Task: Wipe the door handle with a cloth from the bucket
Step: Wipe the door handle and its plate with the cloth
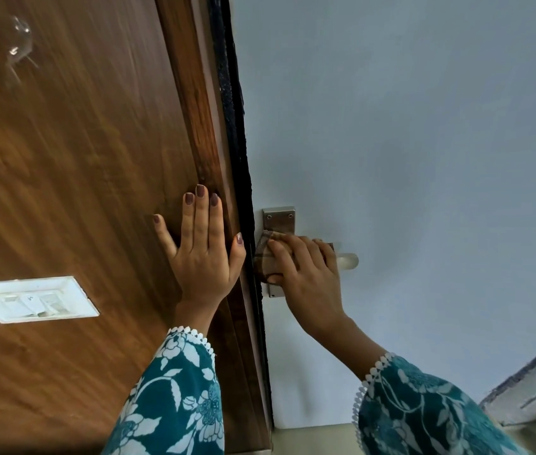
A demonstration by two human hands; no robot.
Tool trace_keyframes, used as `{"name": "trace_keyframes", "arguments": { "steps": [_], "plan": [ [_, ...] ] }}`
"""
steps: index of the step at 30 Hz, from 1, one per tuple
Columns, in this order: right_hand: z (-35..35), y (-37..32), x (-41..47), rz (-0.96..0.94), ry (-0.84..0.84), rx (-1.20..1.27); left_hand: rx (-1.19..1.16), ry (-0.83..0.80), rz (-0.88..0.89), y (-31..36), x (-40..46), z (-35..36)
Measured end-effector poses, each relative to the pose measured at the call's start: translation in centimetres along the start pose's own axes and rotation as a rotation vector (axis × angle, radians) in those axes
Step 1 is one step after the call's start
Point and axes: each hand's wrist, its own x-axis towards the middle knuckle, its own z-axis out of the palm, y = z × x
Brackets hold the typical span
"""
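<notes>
Gripping the checked cloth in our right hand, we are pressing it around the door handle close to the metal plate. The fingers are curling over the top of the lever and the thumb is closing from below, so the cloth is lying between the palm and the metal. Only the rounded pale end of the handle is sticking out past the knuckles. Our left hand is lying open and flat on the brown wooden panel, the fingers spread and holding nothing, just beside the dark gap at the edge of the pale door.

To do this step well, we think we are needing to keep the cloth wrapped fully around the lever and to slide it along the whole length to the free end, turning the wrist so the underside is wiped too, and then to pass over the plate and its screws.

Most of the lever is hidden under the hand, so we cannot tell how clean it is. The bucket is not in view. The lower part of the plate is partly covered. A white switch plate is showing on the left, slightly blurred.
</notes>
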Motion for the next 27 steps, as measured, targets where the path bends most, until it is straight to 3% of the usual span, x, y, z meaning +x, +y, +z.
{"name": "trace_keyframes", "arguments": {
  "steps": [7, 11, 16, 19, 24, 27],
  "plan": [
    [-1.2, 4.1, -0.5, -0.004, 0.047, -0.008, 0.013, 0.004, -0.006, 0.1, 0.0, -0.1],
    [-2.1, 7.2, -1.1, 0.061, -0.058, 0.051, -0.001, 0.004, -0.007, 0.1, 0.1, -0.2],
    [-3.1, 10.2, -1.1, 0.171, -0.224, 0.297, -0.016, -0.009, -0.011, 0.1, 0.0, -0.2],
    [-3.3, 9.7, -1.2, 0.139, -0.220, 0.210, 0.016, -0.006, -0.014, 0.3, -0.1, 0.1],
    [-2.3, 4.4, 0.4, -0.062, -0.048, 0.092, 0.034, -0.002, -0.015, 0.3, -0.1, 0.3],
    [-1.8, 1.8, 1.2, -0.068, -0.067, 0.059, 0.032, 0.010, -0.010, 0.3, 0.0, 0.3]
  ]
}}
